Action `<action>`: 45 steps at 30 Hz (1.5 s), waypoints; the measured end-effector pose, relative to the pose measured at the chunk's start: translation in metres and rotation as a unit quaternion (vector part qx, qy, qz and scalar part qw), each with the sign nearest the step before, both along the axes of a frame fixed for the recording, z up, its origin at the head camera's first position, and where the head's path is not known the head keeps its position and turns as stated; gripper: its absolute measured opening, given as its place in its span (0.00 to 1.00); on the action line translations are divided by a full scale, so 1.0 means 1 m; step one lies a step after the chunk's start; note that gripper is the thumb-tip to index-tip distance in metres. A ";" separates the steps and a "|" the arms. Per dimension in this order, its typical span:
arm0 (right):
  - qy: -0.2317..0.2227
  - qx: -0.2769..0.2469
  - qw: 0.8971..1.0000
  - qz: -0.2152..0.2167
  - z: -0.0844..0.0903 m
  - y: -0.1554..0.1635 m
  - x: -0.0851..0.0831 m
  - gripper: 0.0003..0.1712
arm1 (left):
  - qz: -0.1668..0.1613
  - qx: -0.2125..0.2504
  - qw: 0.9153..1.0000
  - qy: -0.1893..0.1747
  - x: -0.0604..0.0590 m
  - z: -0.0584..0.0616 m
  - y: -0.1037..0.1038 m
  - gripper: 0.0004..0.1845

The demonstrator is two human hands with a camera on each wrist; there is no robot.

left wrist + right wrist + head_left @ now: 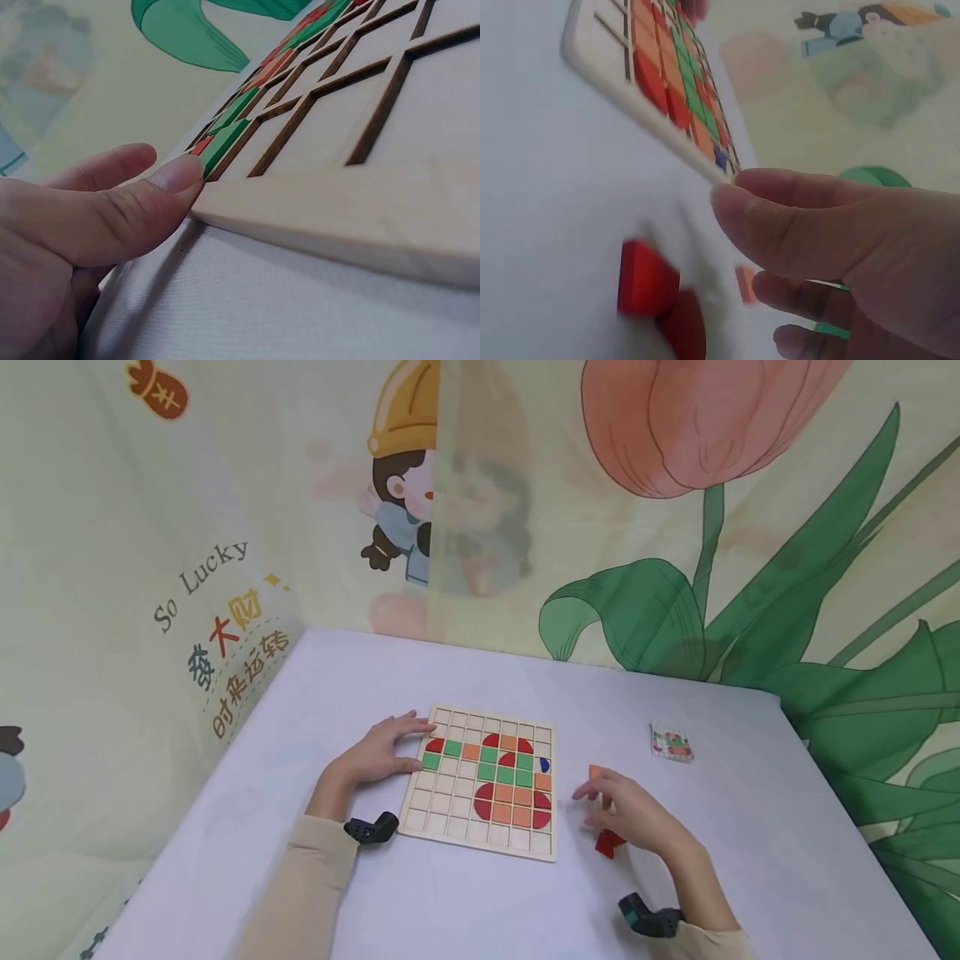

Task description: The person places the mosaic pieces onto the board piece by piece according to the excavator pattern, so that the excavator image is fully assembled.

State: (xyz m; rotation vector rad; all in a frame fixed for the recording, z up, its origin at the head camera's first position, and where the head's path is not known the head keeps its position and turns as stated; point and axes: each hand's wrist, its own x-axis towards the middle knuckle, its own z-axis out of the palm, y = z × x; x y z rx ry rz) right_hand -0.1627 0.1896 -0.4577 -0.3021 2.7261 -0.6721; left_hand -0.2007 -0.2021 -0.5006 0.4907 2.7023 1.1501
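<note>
A wooden grid board (pixel 480 839) lies flat on the white table (pixel 480 910), partly filled with red, green and orange tiles (pixel 504 774) and one blue piece (pixel 544 765). My left hand (pixel 411 747) rests at the board's left edge with its fingers out straight. In the left wrist view its thumb (pixel 180 174) touches the board's rim (pixel 337 217). My right hand (pixel 592 802) hovers just right of the board, fingers loosely curled, holding nothing I can see. Under it lie loose red pieces (pixel 609 842) (pixel 649 277) and beyond it an orange piece (pixel 595 771) (pixel 745 283).
A small patterned card (pixel 671 742) lies on the table at the far right of the board. Printed fabric walls (pixel 675 527) close in the table at the back and the left. Each wrist carries a black camera mount (pixel 371 828).
</note>
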 end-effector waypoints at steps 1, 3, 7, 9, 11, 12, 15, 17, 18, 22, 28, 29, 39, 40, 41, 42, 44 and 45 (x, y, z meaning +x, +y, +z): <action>-0.010 0.004 1.000 -0.010 -0.002 0.010 0.005 0.15 | 0.002 -0.003 1.000 -0.003 0.000 0.000 0.000 0.34; -0.019 0.006 1.000 -0.020 -0.008 0.026 0.013 0.17 | 0.004 -0.009 1.000 -0.006 -0.001 0.001 0.001 0.34; -0.001 0.003 1.000 -0.014 -0.017 0.042 0.020 0.21 | 0.009 -0.017 1.000 -0.005 -0.002 0.002 0.000 0.34; 0.016 0.002 1.000 -0.017 -0.021 0.044 0.018 0.25 | 0.006 -0.017 1.000 -0.003 -0.002 0.002 0.000 0.33; 0.029 -0.001 0.999 -0.028 -0.023 0.044 0.014 0.30 | 0.004 -0.017 1.000 -0.005 -0.002 0.002 0.000 0.34; 0.035 0.000 0.999 -0.036 -0.024 0.044 0.011 0.33 | -0.001 -0.019 1.000 -0.005 -0.002 0.002 -0.001 0.34; 0.054 0.007 0.997 -0.057 -0.028 0.040 0.000 0.38 | -0.016 -0.028 0.999 -0.010 -0.002 0.002 -0.001 0.38; 0.068 0.020 0.995 -0.066 -0.033 0.035 -0.008 0.37 | -0.026 -0.035 0.999 -0.018 -0.001 0.003 -0.004 0.41; 0.075 0.026 0.995 -0.068 -0.035 0.033 -0.012 0.36 | -0.030 -0.037 0.999 -0.023 0.000 0.003 -0.005 0.43; 0.098 0.039 0.992 -0.075 -0.041 0.027 -0.023 0.29 | -0.047 -0.052 0.997 -0.035 0.000 0.007 -0.007 0.49; 0.119 0.031 0.988 -0.093 -0.043 0.026 -0.033 0.19 | -0.060 -0.077 0.995 -0.026 -0.001 0.011 -0.002 0.51; 0.119 0.031 0.988 -0.094 -0.042 0.026 -0.034 0.18 | -0.058 -0.079 0.995 -0.027 -0.001 0.011 -0.001 0.51; 0.194 0.026 0.977 -0.084 -0.004 -0.039 -0.016 0.19 | -0.046 -0.102 0.993 -0.023 -0.003 0.009 0.004 0.51; 0.207 0.020 0.976 -0.067 -0.001 -0.053 -0.011 0.19 | -0.045 -0.103 0.993 -0.022 -0.004 0.009 0.004 0.51; 0.219 0.016 0.974 -0.048 0.002 -0.067 -0.007 0.19 | -0.045 -0.103 0.993 -0.022 -0.004 0.009 0.004 0.52; 0.224 0.017 0.974 -0.025 0.004 -0.082 -0.003 0.19 | -0.045 -0.103 0.993 -0.021 -0.004 0.009 0.004 0.51; 0.237 0.019 0.971 0.016 0.004 -0.110 0.005 0.18 | -0.044 -0.102 0.994 -0.024 -0.003 0.009 0.005 0.51; 0.241 0.020 0.970 0.035 0.003 -0.122 0.008 0.18 | -0.047 -0.099 0.994 -0.025 -0.002 0.009 0.004 0.51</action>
